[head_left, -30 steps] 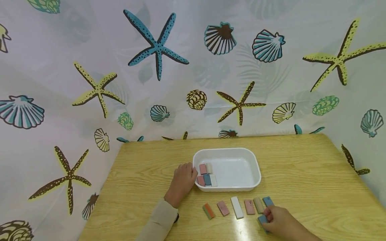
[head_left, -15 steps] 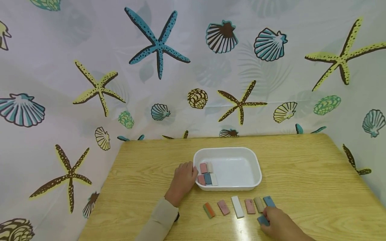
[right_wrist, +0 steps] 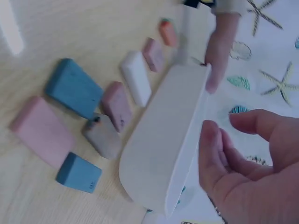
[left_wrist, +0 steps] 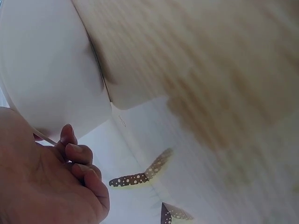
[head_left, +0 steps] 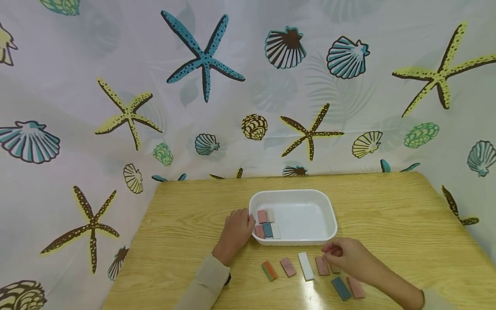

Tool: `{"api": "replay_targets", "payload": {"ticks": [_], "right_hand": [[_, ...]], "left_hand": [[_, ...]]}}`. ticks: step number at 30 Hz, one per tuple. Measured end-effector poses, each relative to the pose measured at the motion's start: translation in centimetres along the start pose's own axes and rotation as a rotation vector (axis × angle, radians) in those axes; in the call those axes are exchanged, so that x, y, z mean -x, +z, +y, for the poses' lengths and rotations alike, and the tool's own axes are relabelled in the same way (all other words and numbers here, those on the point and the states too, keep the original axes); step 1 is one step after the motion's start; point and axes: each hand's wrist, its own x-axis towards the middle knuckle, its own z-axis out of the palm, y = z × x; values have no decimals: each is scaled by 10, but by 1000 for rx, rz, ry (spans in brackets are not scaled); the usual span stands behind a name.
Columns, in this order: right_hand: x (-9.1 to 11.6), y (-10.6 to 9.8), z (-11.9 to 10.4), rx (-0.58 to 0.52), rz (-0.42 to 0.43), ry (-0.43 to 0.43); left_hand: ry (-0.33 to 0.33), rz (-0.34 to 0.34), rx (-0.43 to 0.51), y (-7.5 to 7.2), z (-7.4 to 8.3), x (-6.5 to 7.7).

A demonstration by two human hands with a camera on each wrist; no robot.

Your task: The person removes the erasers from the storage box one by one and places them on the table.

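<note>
My left hand (head_left: 234,234) holds the left end of a white plastic tub (head_left: 306,243), thumb at its rim. In the left wrist view, the curled fingers (left_wrist: 81,156) lie close under the tub's edge. Inside the tub are pink, blue, white and beige erasers (head_left: 267,229). My right hand (head_left: 346,258) hovers over the row of erasers in front of the tub. Seen from the right wrist, its thumb and fingers stand apart with nothing between them. Below it lie a blue eraser (head_left: 341,288) and a pink eraser (head_left: 355,287). It hides part of a beige eraser (right_wrist: 103,136).
Left of the right hand sit a pink eraser (head_left: 322,265), a white eraser (head_left: 306,266), another pink eraser (head_left: 288,267) and an orange-and-green eraser (head_left: 269,271). A smaller-looking blue eraser (right_wrist: 79,172) shows in the right wrist view. A patterned curtain (head_left: 248,86) surrounds the wooden table (head_left: 193,202).
My right hand has let go of the blue eraser nearest me and moved up and left, uncovering a pink eraser beside it. The left hand stays at the tub.
</note>
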Motion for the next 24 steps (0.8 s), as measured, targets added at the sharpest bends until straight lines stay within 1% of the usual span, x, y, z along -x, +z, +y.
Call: {"api": "replay_targets", "payload": {"ticks": [2,5,7,10,11,14,17,20,24], "right_hand": [[-11,-7,-2,-94,19,25],[-27,-12,-3,-188,47,56],[-37,-12,-2,-231,57,73],[-53,-7,-2,-294,45,94],[-58,-4,-2,-308,39,115],[-73,3,-2,-318,28,169],[-86,11,0,-292,41,212],[-97,19,5,-281,58,236],[-108,28,9,-303,60,255]], "left_hand": [[0,1,5,-1,0,0],[-5,-3,6,-2,-1,0],[-9,-9,4,-2,-1,1],[-12,-15,6,-1,-2,1],[-11,-15,8,-2,-2,1],[-6,-13,12,-2,-2,1],[-4,-15,18,-2,-2,1],[-3,-21,23,-1,-2,0],[-13,-28,13,0,-3,0]]}}
